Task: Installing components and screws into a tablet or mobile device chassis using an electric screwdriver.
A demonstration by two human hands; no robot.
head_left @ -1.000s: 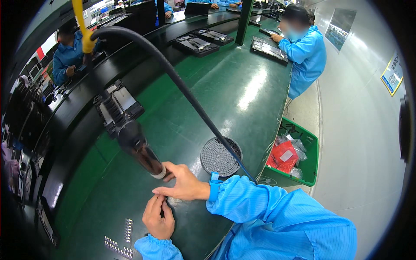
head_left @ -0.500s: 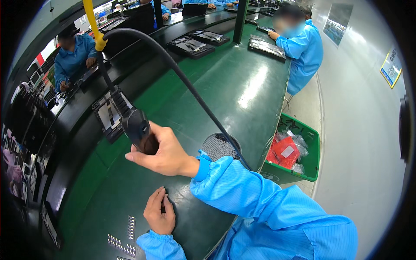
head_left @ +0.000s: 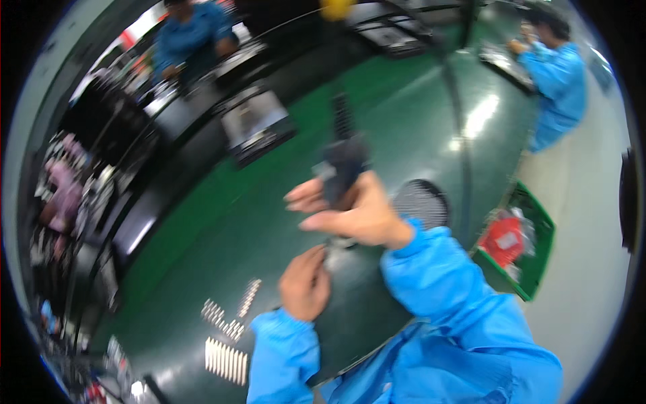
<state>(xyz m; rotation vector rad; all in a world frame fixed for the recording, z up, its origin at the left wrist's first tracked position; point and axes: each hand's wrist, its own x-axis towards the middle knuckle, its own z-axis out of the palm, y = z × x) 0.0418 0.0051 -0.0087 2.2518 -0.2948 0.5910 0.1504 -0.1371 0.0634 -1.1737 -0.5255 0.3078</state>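
My right hand [head_left: 370,214] is wrapped round a black corded hand tool [head_left: 342,165], blurred by motion, with its ribbed cable end pointing up and away. Some of its fingers stick out past the tool on the left. Below and to the left, my left hand [head_left: 304,286] rests near the green tabletop [head_left: 202,256] with its fingers closed together; whatever they pinch is too small to make out. A little pale thing [head_left: 343,242] shows just under my right hand, too smeared to name. Rows of small light parts [head_left: 226,361] lie left of my left sleeve.
A round dark dimpled mat [head_left: 422,202] lies beside my right wrist. The tool's cable [head_left: 457,114] loops across the bench. A tray [head_left: 259,124] holding a flat device stands at the far left. A green crate [head_left: 538,269] of bags is at the right. Co-workers sit beyond.
The view has swung left, so things appear farther right. My right hand has brought the tool nearer my left hand and away from the tray. My left hand stays closed.
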